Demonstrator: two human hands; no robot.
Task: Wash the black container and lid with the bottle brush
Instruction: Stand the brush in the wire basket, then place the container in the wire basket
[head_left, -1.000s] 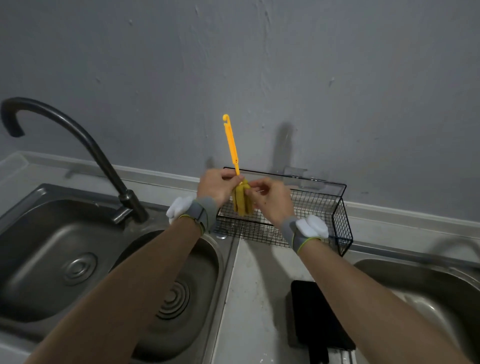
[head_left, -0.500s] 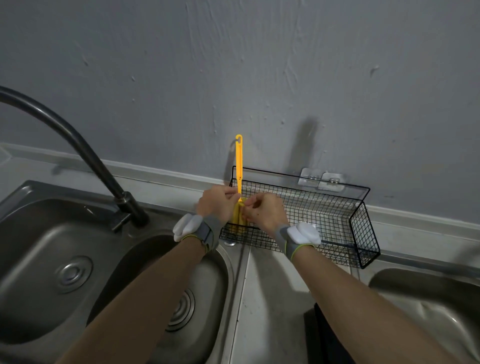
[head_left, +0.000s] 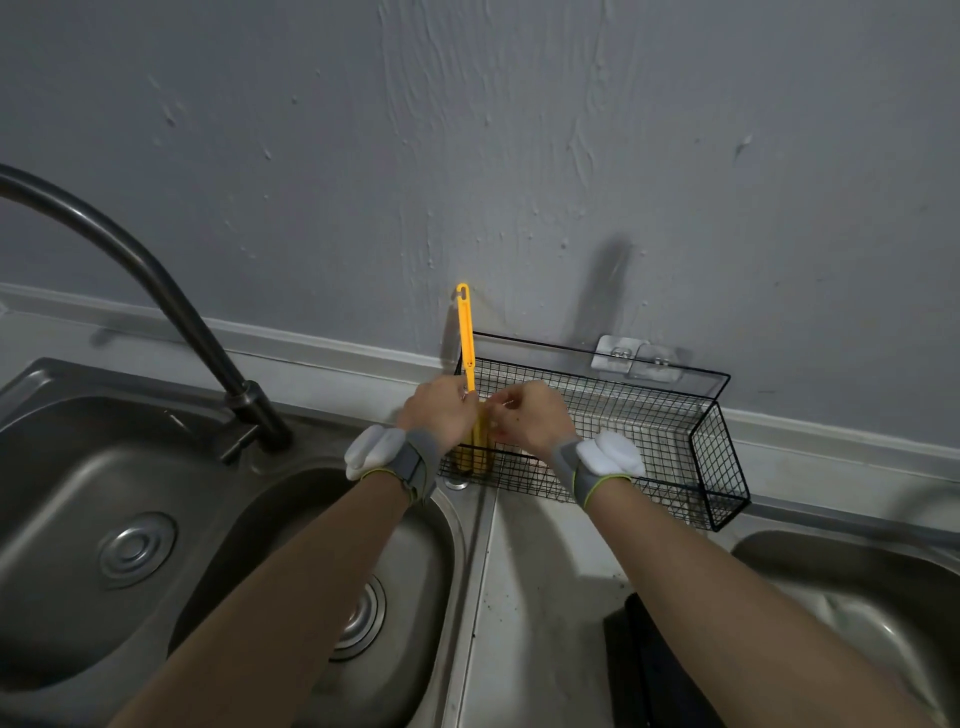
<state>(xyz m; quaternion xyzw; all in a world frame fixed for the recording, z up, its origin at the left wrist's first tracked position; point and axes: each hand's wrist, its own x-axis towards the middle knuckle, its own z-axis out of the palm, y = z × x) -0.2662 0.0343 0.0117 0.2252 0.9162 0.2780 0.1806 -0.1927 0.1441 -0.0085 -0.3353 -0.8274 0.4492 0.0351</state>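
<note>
The yellow bottle brush (head_left: 466, 338) stands upright at the left end of the black wire basket (head_left: 675, 415), its sponge head (head_left: 475, 452) down inside. My left hand (head_left: 439, 410) grips the brush where the handle meets the head. From the other side my right hand (head_left: 530, 415) pinches the same spot. A black object (head_left: 654, 670), probably the container or its lid, lies on the counter at the bottom edge, partly hidden by my right forearm.
A double steel sink (head_left: 93, 467) fills the left, with a dark curved faucet (head_left: 171, 306) over it. Another steel basin (head_left: 857, 592) is at the right. The wire basket hangs from wall hooks (head_left: 634, 356) on the grey wall.
Both hands have lowered the brush, tilted before and upright now, so its head sits inside the basket's left end. The camera has tilted up; less of the black object shows.
</note>
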